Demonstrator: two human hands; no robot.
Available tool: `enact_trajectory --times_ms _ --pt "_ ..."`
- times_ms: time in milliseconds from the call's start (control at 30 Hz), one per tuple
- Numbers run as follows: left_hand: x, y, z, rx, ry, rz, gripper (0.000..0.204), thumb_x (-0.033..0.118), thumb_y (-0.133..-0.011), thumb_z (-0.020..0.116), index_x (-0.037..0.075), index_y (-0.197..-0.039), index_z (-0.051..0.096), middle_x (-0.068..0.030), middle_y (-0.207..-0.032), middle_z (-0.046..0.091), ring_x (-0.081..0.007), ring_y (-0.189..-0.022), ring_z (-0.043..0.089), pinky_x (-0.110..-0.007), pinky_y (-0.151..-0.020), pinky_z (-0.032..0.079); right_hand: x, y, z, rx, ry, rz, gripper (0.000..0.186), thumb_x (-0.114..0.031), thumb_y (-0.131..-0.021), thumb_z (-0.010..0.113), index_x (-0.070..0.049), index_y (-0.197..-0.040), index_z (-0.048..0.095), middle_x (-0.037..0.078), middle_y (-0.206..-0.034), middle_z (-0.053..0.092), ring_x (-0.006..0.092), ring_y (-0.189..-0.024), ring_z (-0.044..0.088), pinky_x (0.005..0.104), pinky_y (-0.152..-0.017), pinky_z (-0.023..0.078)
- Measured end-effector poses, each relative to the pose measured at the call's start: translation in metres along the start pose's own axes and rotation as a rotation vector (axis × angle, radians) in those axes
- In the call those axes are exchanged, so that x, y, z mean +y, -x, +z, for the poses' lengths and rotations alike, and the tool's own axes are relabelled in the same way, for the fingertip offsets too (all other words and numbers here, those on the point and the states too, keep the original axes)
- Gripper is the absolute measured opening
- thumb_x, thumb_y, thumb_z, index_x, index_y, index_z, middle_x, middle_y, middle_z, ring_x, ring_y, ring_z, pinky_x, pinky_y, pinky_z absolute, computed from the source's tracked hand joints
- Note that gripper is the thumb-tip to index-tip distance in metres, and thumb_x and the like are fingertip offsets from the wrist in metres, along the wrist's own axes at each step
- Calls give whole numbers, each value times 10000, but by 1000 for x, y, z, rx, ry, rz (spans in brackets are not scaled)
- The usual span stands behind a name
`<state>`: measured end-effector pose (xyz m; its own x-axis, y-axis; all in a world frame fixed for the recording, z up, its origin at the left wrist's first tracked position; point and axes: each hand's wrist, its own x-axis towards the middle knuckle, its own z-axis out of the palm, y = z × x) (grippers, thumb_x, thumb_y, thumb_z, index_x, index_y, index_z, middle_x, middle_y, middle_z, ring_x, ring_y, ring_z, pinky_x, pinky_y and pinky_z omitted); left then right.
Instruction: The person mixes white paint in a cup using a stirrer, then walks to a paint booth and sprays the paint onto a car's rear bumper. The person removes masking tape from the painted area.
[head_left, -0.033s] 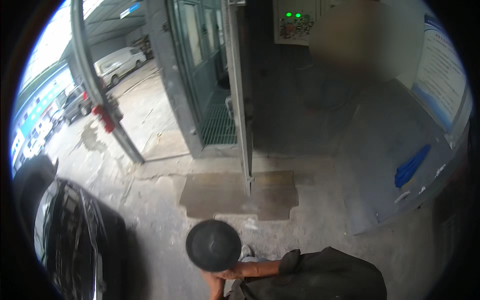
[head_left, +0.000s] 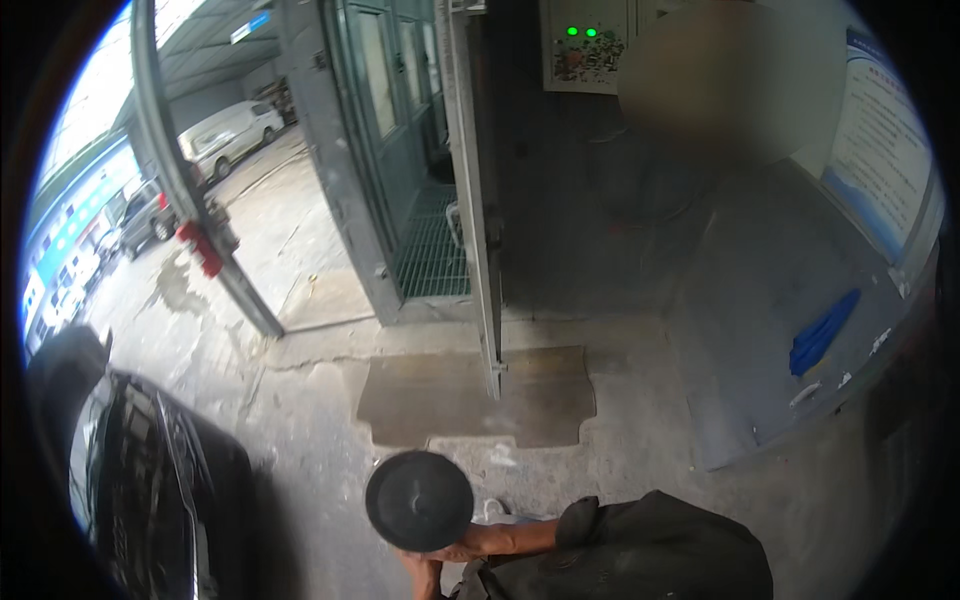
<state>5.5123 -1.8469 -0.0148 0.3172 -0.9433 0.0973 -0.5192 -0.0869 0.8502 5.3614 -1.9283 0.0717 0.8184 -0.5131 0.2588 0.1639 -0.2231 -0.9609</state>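
- Holding the black disc [head_left: 419,502], well below the view's centre toward 6 to 7 o'clock, calls for steady support under its rim, with its round face kept level.
- Right hand [head_left: 456,550] at the disc's 5 o'clock, left hand [head_left: 418,562] at its 6: keep both close in so the weight stays centred.
- The fingers are hidden beneath it, so I cannot tell whether either grip is closed or merely bearing it up.
- Mind the upright metal edge [head_left: 472,250], whose foot stands at the disc's 1 o'clock over the brown mat [head_left: 430,400], and the dark car [head_left: 145,470] at 9.
- Against the earlier frame, the disc sits slightly toward 7 o'clock; the white van [head_left: 230,137] and red cylinder [head_left: 200,248] have also slid toward 8, suggesting a slight head turn.
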Motion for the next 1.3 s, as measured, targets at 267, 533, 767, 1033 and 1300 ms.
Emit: enact_trajectory --times_ms 267,533,767,1033,1300 --pt "4 -246 9 200 302 -191 265 126 -816 616 -42 -1019 644 -141 -961 651 -256 -903 612 -397 -812 473 54 -157 -226 357 584 -33 565 -330 -1010 595 -43 -1467 423 187 -1453 463 324 -1356 458 397 -1132 368" --pt "-61 -500 49 49 514 -55 48 25 -710 579 4 -732 616 -44 -691 602 -164 -651 567 -310 -629 445 124 -227 -418 1165 650 217 777 -252 -952 674 40 -1534 250 243 -1561 332 341 -1433 372 395 -1173 305" --pt "14 -735 112 -378 650 5 123 73 -782 663 -6 -869 629 -51 -799 633 -182 -725 583 -323 -677 463 123 -260 -477 1632 416 110 736 14 -891 658 31 -1518 273 177 -1513 412 255 -1394 412 398 -1165 313" --pt "84 -954 223 -355 390 75 186 107 -788 747 -20 -921 715 -160 -847 744 -255 -800 726 -382 -713 533 156 -239 -543 2344 167 80 434 -104 -1005 535 30 -1411 466 132 -1203 613 208 -1134 557 400 -1040 423" --pt "119 -1155 398 -578 70 185 279 236 -763 803 10 -914 740 -201 -786 713 -363 -775 716 -389 -666 548 298 -369 -835 2389 -27 343 423 -108 -994 542 20 -1392 487 130 -1211 616 215 -1136 563 398 -1026 432"
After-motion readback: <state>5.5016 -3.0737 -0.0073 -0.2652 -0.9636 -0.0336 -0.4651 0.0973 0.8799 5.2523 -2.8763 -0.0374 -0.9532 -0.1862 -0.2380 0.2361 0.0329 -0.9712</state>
